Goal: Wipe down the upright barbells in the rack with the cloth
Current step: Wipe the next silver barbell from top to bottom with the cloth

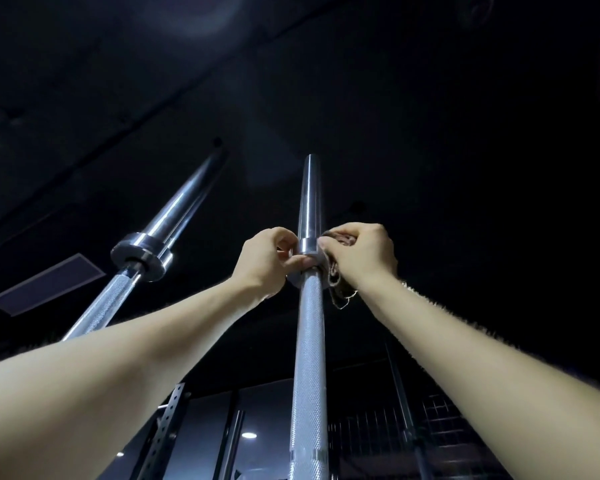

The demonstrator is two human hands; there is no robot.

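Nearest us, the knurled shaft of the middle barbell [309, 358] rises upright. At its collar [307, 256], our left hand [267, 259] pinches the flange while our right hand [359, 252] clamps the cloth [340, 289] against its right side. We judge the smooth sleeve above and the barbell on the left [142, 252] still need wiping. A perforated rack post [165, 427] stands low left, nothing blocking.
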